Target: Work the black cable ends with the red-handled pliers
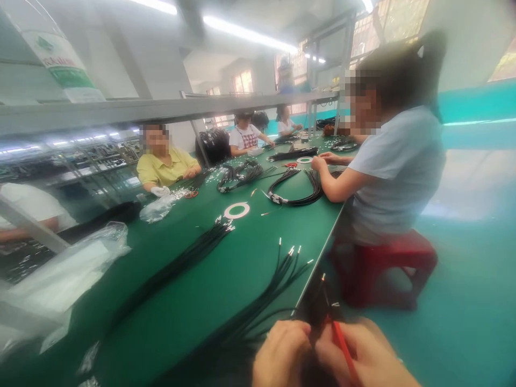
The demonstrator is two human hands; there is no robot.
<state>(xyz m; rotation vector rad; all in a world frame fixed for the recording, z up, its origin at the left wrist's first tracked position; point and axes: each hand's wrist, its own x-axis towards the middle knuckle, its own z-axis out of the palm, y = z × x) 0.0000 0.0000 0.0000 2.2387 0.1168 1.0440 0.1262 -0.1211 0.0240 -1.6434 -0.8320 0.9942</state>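
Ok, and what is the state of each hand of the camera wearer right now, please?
Left hand: closed, fingers curled; its grip is hidden, so what it holds cannot be told.
Right hand: closed, holding a red-handled tool.

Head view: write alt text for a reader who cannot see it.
A person's right hand holds a red-handled tool close beside the left hand, by the edge of a green table. Bundles of black cables with pale tips lie along the table, and co-workers are around it, one seated on a red stool.
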